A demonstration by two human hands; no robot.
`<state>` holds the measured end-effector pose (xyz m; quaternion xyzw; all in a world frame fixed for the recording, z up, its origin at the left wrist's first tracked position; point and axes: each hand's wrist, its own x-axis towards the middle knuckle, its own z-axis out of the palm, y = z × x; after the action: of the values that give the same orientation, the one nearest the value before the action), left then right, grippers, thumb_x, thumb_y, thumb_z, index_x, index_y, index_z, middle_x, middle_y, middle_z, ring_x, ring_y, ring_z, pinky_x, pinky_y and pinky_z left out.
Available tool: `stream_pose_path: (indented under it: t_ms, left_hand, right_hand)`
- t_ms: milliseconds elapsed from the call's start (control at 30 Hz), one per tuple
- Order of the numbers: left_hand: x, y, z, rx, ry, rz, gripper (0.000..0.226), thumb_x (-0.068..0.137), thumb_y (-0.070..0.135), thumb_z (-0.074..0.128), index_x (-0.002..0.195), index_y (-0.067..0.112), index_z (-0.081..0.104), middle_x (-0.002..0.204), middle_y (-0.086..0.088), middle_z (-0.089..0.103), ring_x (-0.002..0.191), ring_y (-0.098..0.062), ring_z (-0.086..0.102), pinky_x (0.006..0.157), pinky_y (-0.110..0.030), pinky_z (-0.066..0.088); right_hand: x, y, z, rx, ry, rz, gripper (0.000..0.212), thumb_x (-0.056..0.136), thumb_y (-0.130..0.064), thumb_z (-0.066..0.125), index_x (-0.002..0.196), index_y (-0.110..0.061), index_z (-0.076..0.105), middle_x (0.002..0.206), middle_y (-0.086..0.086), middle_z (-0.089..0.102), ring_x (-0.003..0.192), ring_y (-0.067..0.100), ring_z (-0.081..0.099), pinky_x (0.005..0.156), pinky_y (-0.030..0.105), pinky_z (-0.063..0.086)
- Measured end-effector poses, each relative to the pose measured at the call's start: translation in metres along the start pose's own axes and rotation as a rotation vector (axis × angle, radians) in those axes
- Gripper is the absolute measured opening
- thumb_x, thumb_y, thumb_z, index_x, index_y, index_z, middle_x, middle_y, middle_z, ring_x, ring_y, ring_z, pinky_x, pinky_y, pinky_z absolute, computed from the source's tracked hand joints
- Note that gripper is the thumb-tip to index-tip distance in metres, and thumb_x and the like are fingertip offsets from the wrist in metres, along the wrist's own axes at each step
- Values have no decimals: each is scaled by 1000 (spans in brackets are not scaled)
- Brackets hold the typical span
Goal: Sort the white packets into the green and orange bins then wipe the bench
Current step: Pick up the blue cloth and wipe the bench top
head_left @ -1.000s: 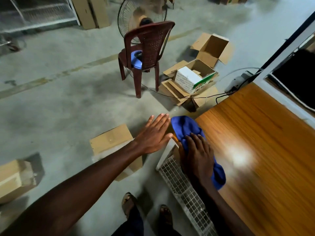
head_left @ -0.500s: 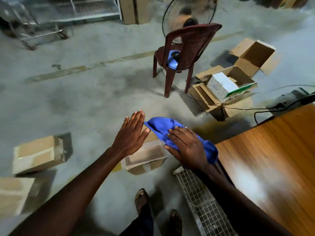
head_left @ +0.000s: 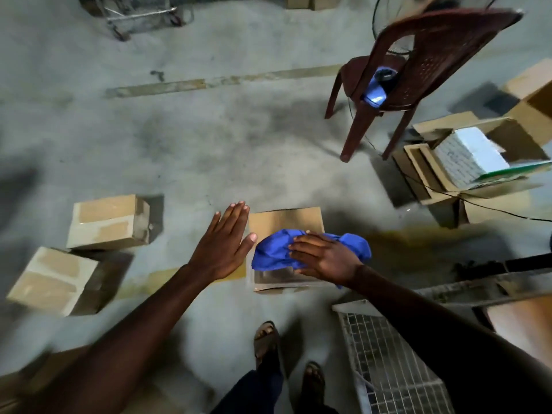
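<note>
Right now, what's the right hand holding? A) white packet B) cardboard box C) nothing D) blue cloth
D: the right hand lies on the bunched blue cloth, fingers curled onto it, above an open cardboard box on the floor; the left hand is flat and holds nothing.

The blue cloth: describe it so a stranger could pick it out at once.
Start at the dark red chair on the grey floor, then come down toward the person's hands. The blue cloth is bunched under the right hand, above an open cardboard box. It is the only soft, bright blue thing among brown boxes.
</note>
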<state>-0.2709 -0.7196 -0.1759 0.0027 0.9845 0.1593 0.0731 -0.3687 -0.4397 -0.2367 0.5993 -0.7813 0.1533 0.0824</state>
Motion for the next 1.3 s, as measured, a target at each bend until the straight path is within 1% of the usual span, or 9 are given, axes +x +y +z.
stream_pose_path:
  t_ms: [200, 300, 467, 533, 633, 800, 1000, 1133, 1300]
  left_hand:
    - [3, -15, 61, 36, -30, -5, 76, 99, 57, 11, 157, 8, 18, 165, -9, 16, 152, -23, 14, 123, -45, 12]
    - [2, -20, 86, 57, -45, -13, 78, 98, 59, 7, 157, 8, 16, 165, -8, 15, 152, -24, 14, 123, -44, 11]
    - [2, -27, 112, 77, -49, -21, 77, 99, 58, 9, 157, 8, 17, 165, -9, 15, 153, -23, 12, 123, -47, 13]
    - [2, -31, 119, 93, -46, -22, 77, 99, 58, 8, 157, 9, 14, 165, -8, 12, 153, -22, 9, 124, -44, 9]
    - [4, -36, 127, 103, -41, -23, 77, 98, 59, 7, 158, 11, 11, 166, -6, 8, 153, -21, 5, 123, -40, 3]
    - [6, -43, 136, 126, -25, -31, 75, 99, 58, 7, 158, 12, 9, 166, -4, 6, 153, -19, 2, 123, -38, 1]
    - [4, -44, 139, 123, -37, -37, 74, 99, 58, 6, 158, 13, 7, 166, -3, 4, 153, -18, 1, 123, -38, -1]
    - [0, -37, 129, 119, -52, -28, 75, 99, 57, 7, 158, 11, 12, 166, -6, 9, 153, -20, 5, 124, -41, 4]
    - [-3, -24, 109, 142, -81, -13, 74, 99, 56, 8, 157, 9, 14, 166, -8, 12, 153, -22, 9, 123, -41, 5]
  right_hand:
    - [-15, 17, 78, 5, -151, -162, 40, 97, -39, 52, 117, -11, 73, 122, 9, 71, 115, 26, 67, 103, 47, 51]
    - [-22, 20, 99, 13, -196, -200, 44, 95, -40, 50, 120, -12, 71, 124, 10, 70, 115, 26, 67, 103, 43, 49]
    - [-27, 34, 127, 9, -203, -261, 46, 99, -39, 50, 129, -8, 65, 132, 13, 65, 121, 28, 63, 104, 43, 51]
    - [-26, 40, 136, -23, -188, -300, 45, 100, -37, 48, 129, -7, 65, 129, 14, 66, 119, 28, 65, 107, 41, 48]
    - [-25, 45, 148, -48, -240, -351, 49, 102, -40, 42, 133, -7, 61, 133, 14, 64, 122, 27, 63, 109, 40, 44]
    - [-33, 47, 165, -41, -381, -367, 62, 107, -43, 12, 144, -10, 49, 147, 13, 53, 137, 26, 49, 116, 41, 34]
    - [-34, 50, 169, -93, -452, -426, 52, 108, -38, 25, 150, -11, 39, 155, 15, 41, 145, 30, 38, 122, 44, 25]
    - [-22, 48, 143, -71, -463, -415, 53, 105, -38, 27, 143, -10, 51, 146, 15, 53, 137, 29, 50, 116, 44, 37]
    - [-19, 53, 107, -54, -406, -372, 57, 105, -44, 31, 137, -6, 58, 139, 16, 60, 129, 28, 57, 110, 42, 45]
